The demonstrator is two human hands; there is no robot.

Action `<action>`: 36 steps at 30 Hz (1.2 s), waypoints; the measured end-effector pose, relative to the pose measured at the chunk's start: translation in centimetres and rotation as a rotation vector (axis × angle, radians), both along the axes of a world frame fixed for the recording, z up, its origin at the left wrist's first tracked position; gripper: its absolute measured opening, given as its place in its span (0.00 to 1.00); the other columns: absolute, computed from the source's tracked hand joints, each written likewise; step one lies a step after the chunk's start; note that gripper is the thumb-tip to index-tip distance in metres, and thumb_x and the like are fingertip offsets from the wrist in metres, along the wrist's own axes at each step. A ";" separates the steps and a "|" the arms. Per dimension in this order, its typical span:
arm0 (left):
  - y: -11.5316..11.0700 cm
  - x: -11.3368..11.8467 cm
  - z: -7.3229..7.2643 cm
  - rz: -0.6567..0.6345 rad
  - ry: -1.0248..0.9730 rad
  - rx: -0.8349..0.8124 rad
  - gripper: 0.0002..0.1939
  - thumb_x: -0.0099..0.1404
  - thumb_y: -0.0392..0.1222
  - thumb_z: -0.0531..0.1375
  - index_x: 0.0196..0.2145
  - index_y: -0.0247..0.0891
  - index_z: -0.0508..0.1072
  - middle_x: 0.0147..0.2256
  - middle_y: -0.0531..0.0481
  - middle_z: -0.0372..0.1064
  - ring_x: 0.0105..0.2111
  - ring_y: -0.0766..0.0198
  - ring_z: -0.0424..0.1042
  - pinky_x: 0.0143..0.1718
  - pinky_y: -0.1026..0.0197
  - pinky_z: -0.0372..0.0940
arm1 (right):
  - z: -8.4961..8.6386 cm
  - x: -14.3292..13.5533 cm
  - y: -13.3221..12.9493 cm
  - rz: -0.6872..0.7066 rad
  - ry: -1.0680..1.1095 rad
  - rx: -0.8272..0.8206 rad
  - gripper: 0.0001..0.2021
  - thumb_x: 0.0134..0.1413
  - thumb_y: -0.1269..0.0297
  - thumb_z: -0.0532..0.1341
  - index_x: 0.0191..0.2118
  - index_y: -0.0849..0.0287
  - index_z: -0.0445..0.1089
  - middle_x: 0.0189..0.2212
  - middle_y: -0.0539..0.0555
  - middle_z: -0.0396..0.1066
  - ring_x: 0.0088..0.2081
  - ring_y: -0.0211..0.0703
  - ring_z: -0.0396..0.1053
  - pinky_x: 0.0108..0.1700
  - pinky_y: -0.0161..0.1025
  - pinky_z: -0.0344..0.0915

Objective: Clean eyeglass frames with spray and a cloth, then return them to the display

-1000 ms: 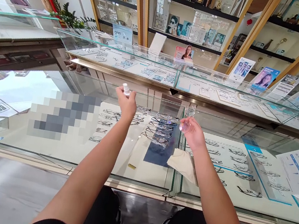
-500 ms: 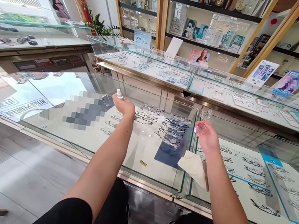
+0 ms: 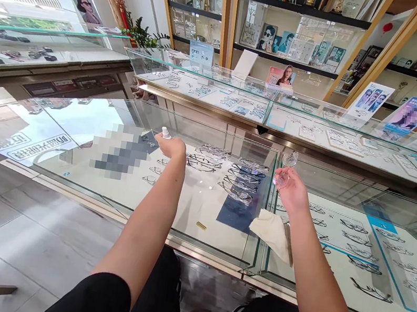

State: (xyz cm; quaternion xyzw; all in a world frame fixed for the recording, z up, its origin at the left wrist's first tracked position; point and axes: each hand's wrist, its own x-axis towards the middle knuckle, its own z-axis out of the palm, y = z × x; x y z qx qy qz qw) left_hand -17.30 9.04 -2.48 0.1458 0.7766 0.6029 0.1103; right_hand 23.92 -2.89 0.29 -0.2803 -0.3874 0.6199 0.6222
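My left hand (image 3: pixel 171 145) is closed round a small white-capped bottle (image 3: pixel 165 132) over the glass counter; only the white top shows above the fingers. Farther right, my right hand (image 3: pixel 294 191) pinches a pair of clear-lensed glasses (image 3: pixel 281 178), held up with one lens above the other. Below my right wrist, a cream cloth (image 3: pixel 272 233) lies on the counter, partly behind the forearm. Between the hands, rows of eyeglass frames (image 3: pixel 242 180) show in the glass case, some over a dark blue sheet (image 3: pixel 234 212).
The glass counter (image 3: pixel 184 226) spans the view before my legs. A small gold tag (image 3: pixel 201 225) is near its front edge. Behind stands a second display case (image 3: pixel 217 105) with upright cards on top. A pixelated patch covers the left part.
The view has shifted slightly. Both hands keep their holds on the bottle and the glasses, with hardly any movement.
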 end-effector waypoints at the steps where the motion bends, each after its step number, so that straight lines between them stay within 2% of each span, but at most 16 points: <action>1: -0.1 0.0 0.1 0.005 -0.006 0.001 0.26 0.62 0.21 0.57 0.54 0.41 0.60 0.56 0.37 0.72 0.57 0.50 0.74 0.60 0.45 0.62 | 0.0 0.0 0.0 -0.002 -0.002 -0.002 0.06 0.59 0.60 0.70 0.34 0.52 0.74 0.37 0.53 0.80 0.36 0.43 0.73 0.37 0.41 0.70; 7: -0.2 0.3 0.1 0.017 -0.015 0.027 0.26 0.61 0.21 0.57 0.53 0.41 0.61 0.55 0.37 0.72 0.57 0.49 0.75 0.60 0.44 0.63 | 0.3 -0.1 -0.2 -0.009 0.003 -0.011 0.04 0.59 0.61 0.69 0.33 0.52 0.75 0.36 0.53 0.79 0.36 0.42 0.72 0.36 0.40 0.69; 11: -0.5 0.8 0.6 0.084 0.036 0.075 0.30 0.62 0.22 0.58 0.59 0.37 0.57 0.62 0.30 0.64 0.64 0.46 0.67 0.64 0.43 0.60 | 0.4 0.0 -0.1 -0.007 0.007 -0.015 0.04 0.59 0.62 0.68 0.33 0.54 0.76 0.36 0.54 0.79 0.37 0.41 0.72 0.35 0.38 0.69; 13: -1.1 1.3 1.7 0.152 0.137 0.182 0.32 0.62 0.22 0.57 0.62 0.34 0.55 0.65 0.27 0.59 0.68 0.45 0.61 0.68 0.43 0.56 | 0.4 0.3 0.0 -0.017 0.017 -0.004 0.04 0.58 0.61 0.69 0.34 0.54 0.76 0.37 0.54 0.79 0.37 0.42 0.72 0.36 0.39 0.69; 15: -2.1 2.2 3.5 0.161 0.316 0.350 0.32 0.63 0.22 0.55 0.62 0.34 0.53 0.66 0.28 0.57 0.70 0.47 0.58 0.71 0.42 0.51 | 0.5 0.6 0.2 -0.039 0.031 0.011 0.05 0.58 0.61 0.69 0.34 0.54 0.76 0.37 0.54 0.79 0.36 0.42 0.72 0.36 0.39 0.69; 18: -4.2 5.1 6.4 0.040 0.626 0.588 0.31 0.62 0.24 0.56 0.60 0.36 0.54 0.65 0.32 0.57 0.71 0.50 0.55 0.74 0.40 0.46 | 0.7 1.2 0.6 -0.071 0.051 0.025 0.05 0.58 0.60 0.69 0.35 0.53 0.75 0.37 0.53 0.79 0.35 0.41 0.72 0.35 0.39 0.69; 21: -6.7 9.6 8.1 -0.099 0.743 0.741 0.29 0.60 0.26 0.57 0.57 0.39 0.56 0.62 0.36 0.59 0.67 0.47 0.61 0.69 0.38 0.54 | 1.0 1.7 0.8 -0.093 0.075 0.034 0.05 0.57 0.60 0.69 0.34 0.53 0.74 0.36 0.53 0.79 0.34 0.41 0.71 0.34 0.39 0.67; 23: -8.4 13.0 8.0 -0.265 0.734 0.713 0.23 0.61 0.30 0.58 0.53 0.40 0.61 0.55 0.39 0.65 0.61 0.45 0.67 0.65 0.37 0.59 | 1.2 2.1 0.9 -0.114 0.082 0.038 0.05 0.57 0.61 0.68 0.34 0.53 0.74 0.36 0.52 0.79 0.34 0.41 0.71 0.32 0.39 0.66; 24: -9.4 14.7 7.7 -0.408 0.734 0.687 0.18 0.62 0.33 0.59 0.50 0.41 0.64 0.49 0.41 0.68 0.57 0.45 0.70 0.62 0.37 0.62 | 1.3 2.2 1.0 -0.125 0.078 0.039 0.05 0.58 0.61 0.68 0.34 0.52 0.73 0.36 0.52 0.79 0.33 0.41 0.70 0.32 0.39 0.66; 25: -10.3 16.3 7.3 -0.601 0.757 0.671 0.12 0.63 0.35 0.59 0.45 0.41 0.67 0.43 0.43 0.70 0.51 0.46 0.73 0.58 0.40 0.64 | 1.3 2.4 1.1 -0.135 0.073 0.040 0.05 0.59 0.60 0.68 0.34 0.52 0.73 0.36 0.52 0.79 0.33 0.41 0.70 0.31 0.39 0.65; 27: -12.2 18.9 6.3 -1.112 0.863 0.589 0.03 0.66 0.38 0.59 0.38 0.41 0.70 0.36 0.46 0.72 0.42 0.51 0.74 0.53 0.45 0.66 | 1.4 2.6 1.3 -0.152 0.064 0.036 0.05 0.60 0.60 0.67 0.34 0.52 0.72 0.36 0.52 0.79 0.32 0.41 0.69 0.31 0.39 0.65; 29: -13.9 20.9 5.4 -1.560 0.929 0.477 0.04 0.68 0.38 0.57 0.37 0.41 0.73 0.32 0.50 0.74 0.35 0.58 0.73 0.47 0.52 0.66 | 1.4 2.8 1.5 -0.159 0.062 0.028 0.05 0.60 0.61 0.67 0.34 0.52 0.72 0.35 0.52 0.79 0.31 0.40 0.69 0.31 0.39 0.66; 31: -15.2 22.4 4.6 -1.888 0.971 0.394 0.06 0.69 0.37 0.57 0.38 0.41 0.75 0.32 0.52 0.74 0.32 0.61 0.72 0.43 0.57 0.64 | 1.4 2.8 1.6 -0.152 0.072 0.024 0.05 0.61 0.61 0.67 0.34 0.53 0.72 0.36 0.52 0.79 0.31 0.39 0.69 0.32 0.38 0.66; 33: -16.3 23.3 3.9 -2.089 1.036 0.335 0.03 0.69 0.41 0.61 0.38 0.41 0.75 0.33 0.51 0.74 0.33 0.61 0.73 0.40 0.58 0.63 | 1.4 2.8 1.6 -0.140 0.081 0.030 0.05 0.61 0.61 0.66 0.34 0.53 0.73 0.36 0.52 0.79 0.32 0.39 0.69 0.32 0.37 0.66; 36: -17.2 24.1 2.9 -2.192 1.186 0.243 0.12 0.67 0.51 0.68 0.38 0.40 0.75 0.37 0.49 0.75 0.37 0.57 0.74 0.39 0.57 0.62 | 1.4 2.7 1.5 -0.144 0.060 0.032 0.06 0.63 0.61 0.66 0.34 0.53 0.73 0.36 0.53 0.79 0.32 0.39 0.69 0.32 0.37 0.66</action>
